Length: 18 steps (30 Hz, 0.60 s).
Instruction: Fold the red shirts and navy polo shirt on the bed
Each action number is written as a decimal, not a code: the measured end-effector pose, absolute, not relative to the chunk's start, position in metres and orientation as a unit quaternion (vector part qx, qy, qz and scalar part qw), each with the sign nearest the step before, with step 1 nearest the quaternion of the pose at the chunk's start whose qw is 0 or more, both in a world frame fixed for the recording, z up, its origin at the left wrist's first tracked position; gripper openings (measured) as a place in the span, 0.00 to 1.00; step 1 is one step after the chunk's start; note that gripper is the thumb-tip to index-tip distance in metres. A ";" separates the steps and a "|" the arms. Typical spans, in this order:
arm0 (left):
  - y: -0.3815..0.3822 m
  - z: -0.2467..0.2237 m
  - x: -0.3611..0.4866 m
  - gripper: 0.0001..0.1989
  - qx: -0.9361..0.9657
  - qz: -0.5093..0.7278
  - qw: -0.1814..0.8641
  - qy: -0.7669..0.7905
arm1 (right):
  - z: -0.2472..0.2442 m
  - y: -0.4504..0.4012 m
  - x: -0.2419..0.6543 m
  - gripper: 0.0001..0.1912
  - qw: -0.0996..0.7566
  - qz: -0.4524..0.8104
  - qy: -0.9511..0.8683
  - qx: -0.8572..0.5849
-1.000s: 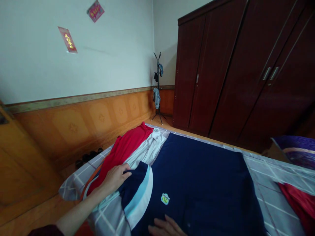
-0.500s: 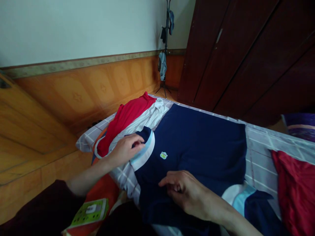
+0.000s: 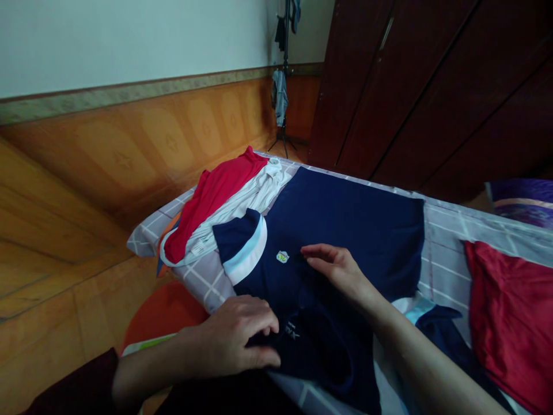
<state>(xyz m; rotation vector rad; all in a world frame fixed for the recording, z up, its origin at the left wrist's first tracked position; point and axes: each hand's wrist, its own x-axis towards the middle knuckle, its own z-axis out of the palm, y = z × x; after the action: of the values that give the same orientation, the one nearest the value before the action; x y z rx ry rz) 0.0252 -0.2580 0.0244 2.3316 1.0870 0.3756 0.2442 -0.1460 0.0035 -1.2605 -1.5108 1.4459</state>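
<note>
A navy T-shirt [image 3: 345, 225] lies spread on the bed, its sleeves banded in light blue and white. A small white-and-yellow badge [image 3: 282, 257] marks its chest. Above the near shoulder and collar side hovers my left hand [image 3: 242, 334], fingers curved and thumb apart, with dark cloth showing in the gap. My right hand [image 3: 334, 268] is over the chest, just right of the badge, its fingers stretched forward and the thumb slightly apart. I see nothing held in it. The right sleeve [image 3: 432, 314] is partly hidden by my right forearm.
Red [image 3: 224, 184] and white [image 3: 254, 202] garments lie at the bed's left. Another red garment [image 3: 510, 311] is at the right. An orange stool-like surface [image 3: 168, 317] stands beside the bed. Behind are a coat stand [image 3: 286, 52] and a dark wardrobe [image 3: 401, 92].
My left hand has left the banded sleeve and come nearer, to the collar side. My right hand has moved farther up over the chest. The left sleeve now lies flat, and the collar shows.
</note>
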 end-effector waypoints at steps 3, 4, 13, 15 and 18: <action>-0.267 0.034 0.022 0.24 0.913 0.038 0.214 0.344 | -0.001 -0.142 0.246 0.15 0.371 0.588 -0.526 -0.490; -0.270 0.036 0.021 0.24 0.921 0.014 0.191 0.338 | -0.001 -0.141 0.246 0.15 0.383 0.594 -0.514 -0.485; -0.263 0.043 0.014 0.14 0.932 0.068 0.138 0.328 | -0.002 -0.141 0.250 0.13 0.430 0.633 -0.444 -0.466; -0.263 0.047 0.018 0.05 0.940 0.064 0.136 0.307 | -0.002 -0.141 0.249 0.12 0.431 0.631 -0.445 -0.466; -0.264 0.050 0.031 0.10 0.944 0.076 0.143 0.289 | -0.003 -0.143 0.246 0.12 0.432 0.624 -0.452 -0.468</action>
<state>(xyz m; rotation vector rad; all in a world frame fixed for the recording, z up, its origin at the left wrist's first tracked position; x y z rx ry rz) 0.0312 -0.2642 0.0496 2.7207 0.8332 0.2181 0.2464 -0.1427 -0.0032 -1.1666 -1.1271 1.5564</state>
